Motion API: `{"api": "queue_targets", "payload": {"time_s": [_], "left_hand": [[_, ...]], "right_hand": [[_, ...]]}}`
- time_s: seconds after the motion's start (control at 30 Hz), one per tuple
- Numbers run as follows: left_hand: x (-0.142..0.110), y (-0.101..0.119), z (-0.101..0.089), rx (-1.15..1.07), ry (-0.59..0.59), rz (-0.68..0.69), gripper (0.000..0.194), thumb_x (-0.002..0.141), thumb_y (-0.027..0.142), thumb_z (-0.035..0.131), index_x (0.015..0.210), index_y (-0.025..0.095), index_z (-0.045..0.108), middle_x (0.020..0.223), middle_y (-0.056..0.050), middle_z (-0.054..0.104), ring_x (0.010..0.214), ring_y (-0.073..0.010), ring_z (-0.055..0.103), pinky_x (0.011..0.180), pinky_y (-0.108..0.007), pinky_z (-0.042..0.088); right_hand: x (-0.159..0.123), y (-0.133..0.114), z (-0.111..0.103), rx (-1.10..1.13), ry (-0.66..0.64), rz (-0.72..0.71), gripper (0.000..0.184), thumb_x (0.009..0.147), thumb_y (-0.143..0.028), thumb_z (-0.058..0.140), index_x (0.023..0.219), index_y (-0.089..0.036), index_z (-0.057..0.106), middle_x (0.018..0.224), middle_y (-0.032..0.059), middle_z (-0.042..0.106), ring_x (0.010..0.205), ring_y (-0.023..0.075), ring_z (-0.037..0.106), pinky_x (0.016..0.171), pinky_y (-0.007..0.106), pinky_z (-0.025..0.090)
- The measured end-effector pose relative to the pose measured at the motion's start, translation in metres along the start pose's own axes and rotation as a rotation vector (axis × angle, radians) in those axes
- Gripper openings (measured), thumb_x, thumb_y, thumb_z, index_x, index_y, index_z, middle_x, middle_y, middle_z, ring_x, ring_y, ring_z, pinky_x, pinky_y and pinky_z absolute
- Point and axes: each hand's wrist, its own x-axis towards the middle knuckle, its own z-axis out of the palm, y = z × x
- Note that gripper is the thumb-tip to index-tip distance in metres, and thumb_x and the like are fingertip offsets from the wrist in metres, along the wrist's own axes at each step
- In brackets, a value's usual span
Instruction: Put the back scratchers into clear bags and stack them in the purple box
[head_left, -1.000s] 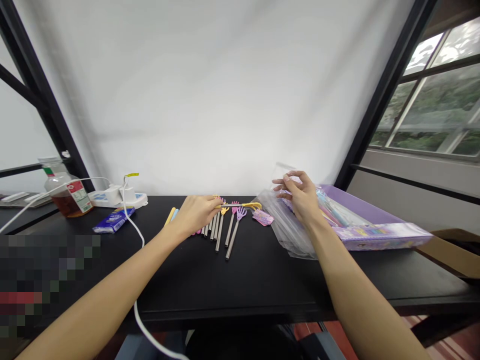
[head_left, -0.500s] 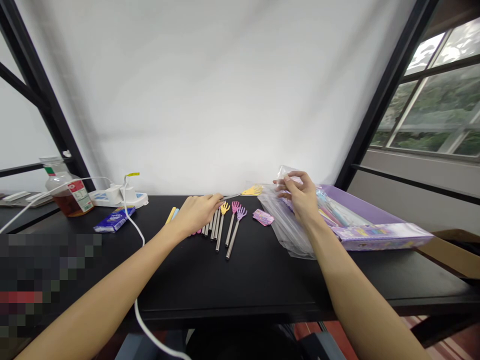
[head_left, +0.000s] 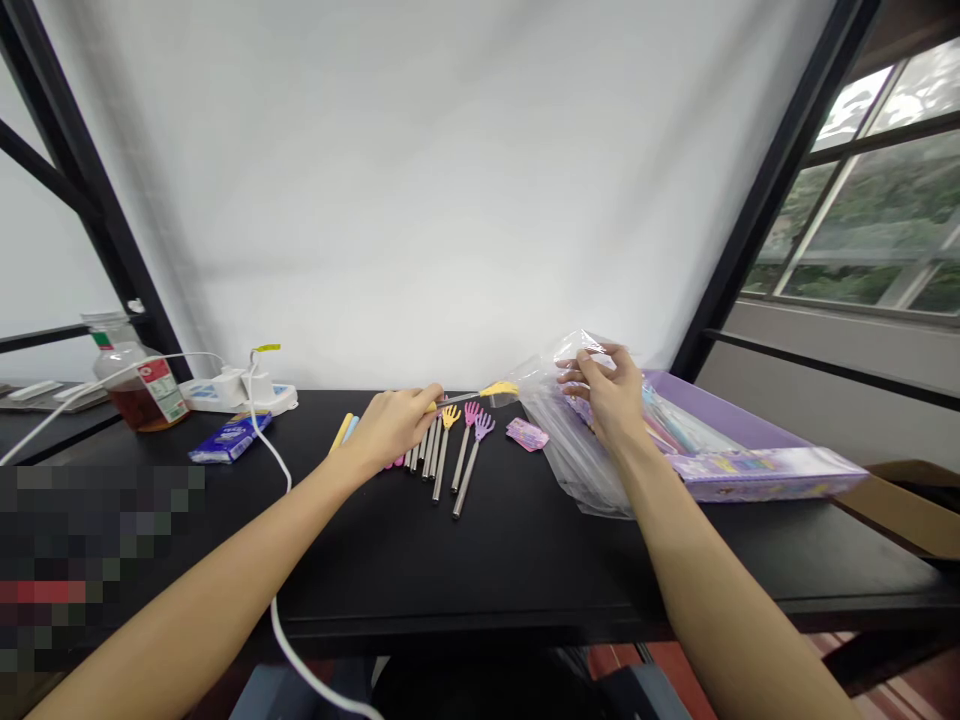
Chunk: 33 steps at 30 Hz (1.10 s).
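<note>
While left hand (head_left: 391,430) grips scratcher (head_left: 480,397), bag (head_left: 570,450) beside

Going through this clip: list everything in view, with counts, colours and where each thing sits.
table: one, black, across the view
back scratchers: several, metal, yellow, pink and purple hand-shaped heads, mid-table
plastic bag: one, clear, right of them
card: one, pink, beside the bag
box: one, purple, far right
bottle: one, brown liquid, far left
power strip: one, white, behind the bottle's right
packet: one, blue, near the strip
left hand: one, holding a yellow-headed back scratcher
right hand: one, gripping the bag's top
</note>
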Motion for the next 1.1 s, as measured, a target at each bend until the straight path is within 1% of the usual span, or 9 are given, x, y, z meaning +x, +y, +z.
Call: {"api": "queue_targets", "payload": {"time_s": [0.17,0.33,0.43,0.5,0.6,0.67,0.8,0.93,1.1], "left_hand": [[0.001,0.006,0.005,-0.054,-0.009,0.016,0.029,0.103,0.037,0.036,0.119,0.023,0.056,0.095,-0.006,0.074,0.081,-0.0225,0.07,0.068,-0.028,0.045],[0.002,0.007,0.007,-0.019,-0.042,0.015,0.034,0.105,0.037,0.032,0.122,0.022,0.057,0.093,-0.007,0.073,0.078,-0.023,0.069,0.065,-0.028,0.042],[0.001,0.006,0.007,-0.036,-0.023,0.018,0.032,0.104,0.039,0.035,0.121,0.023,0.058,0.095,-0.007,0.074,0.078,-0.0226,0.069,0.065,-0.028,0.042],[0.0,0.005,0.007,-0.089,0.028,0.033,0.03,0.103,0.04,0.039,0.118,0.023,0.059,0.094,-0.006,0.074,0.077,-0.0214,0.068,0.066,-0.027,0.042],[-0.002,0.003,0.005,-0.234,0.107,0.061,0.027,0.101,0.038,0.042,0.114,0.022,0.059,0.087,-0.004,0.071,0.069,-0.0179,0.064,0.065,-0.027,0.041],[-0.001,0.003,0.004,-0.336,0.13,0.08,0.026,0.1,0.035,0.044,0.114,0.02,0.06,0.084,-0.004,0.07,0.066,-0.016,0.061,0.065,-0.027,0.041],[0.001,0.004,0.002,-0.422,0.123,0.109,0.03,0.1,0.034,0.041,0.105,0.018,0.067,0.077,-0.004,0.067,0.064,-0.0148,0.057,0.064,-0.026,0.039],[0.001,0.005,0.001,-0.409,0.052,0.101,0.035,0.102,0.038,0.038,0.112,0.02,0.066,0.07,0.0,0.063,0.06,-0.0134,0.053,0.061,-0.025,0.037],[-0.001,0.007,-0.002,-0.49,0.085,0.047,0.034,0.098,0.042,0.046,0.107,0.018,0.069,0.062,0.002,0.059,0.053,-0.0107,0.045,0.057,-0.024,0.035]], "right_hand": [[0.001,0.004,0.001,0.022,-0.026,-0.002,0.043,0.068,-0.047,0.081,0.09,-0.025,0.051,0.07,-0.0031,0.072,0.052,0.0126,0.064,0.049,0.023,0.051],[0.0,0.003,0.001,0.026,-0.048,0.012,0.044,0.067,-0.047,0.083,0.091,-0.025,0.053,0.07,-0.0032,0.071,0.054,0.0135,0.066,0.049,0.023,0.051],[-0.003,-0.001,0.003,0.025,-0.111,0.032,0.043,0.067,-0.046,0.083,0.089,-0.024,0.053,0.072,-0.0016,0.073,0.057,0.0138,0.067,0.051,0.023,0.051],[-0.006,-0.002,0.005,0.019,-0.157,0.043,0.042,0.067,-0.045,0.084,0.088,-0.024,0.054,0.074,-0.0002,0.074,0.058,0.0143,0.067,0.052,0.024,0.051],[-0.009,-0.003,0.008,0.003,-0.2,0.062,0.039,0.067,-0.044,0.084,0.086,-0.023,0.057,0.073,0.0012,0.075,0.06,0.0155,0.068,0.053,0.025,0.051],[-0.01,-0.003,0.009,0.009,-0.198,0.077,0.038,0.066,-0.043,0.085,0.085,-0.022,0.059,0.072,0.001,0.074,0.061,0.0158,0.068,0.054,0.025,0.051],[-0.01,-0.004,0.009,0.118,-0.18,0.085,0.033,0.067,-0.04,0.086,0.082,-0.023,0.061,0.077,0.0003,0.075,0.074,0.016,0.071,0.063,0.025,0.053],[-0.012,-0.004,0.01,0.22,-0.252,0.144,0.03,0.067,-0.039,0.087,0.083,-0.024,0.066,0.087,0.001,0.076,0.087,0.0175,0.071,0.073,0.028,0.056],[-0.016,-0.003,0.014,0.162,-0.369,0.198,0.03,0.071,-0.048,0.083,0.084,-0.022,0.074,0.087,0.005,0.076,0.084,0.0192,0.071,0.07,0.029,0.058]]}}
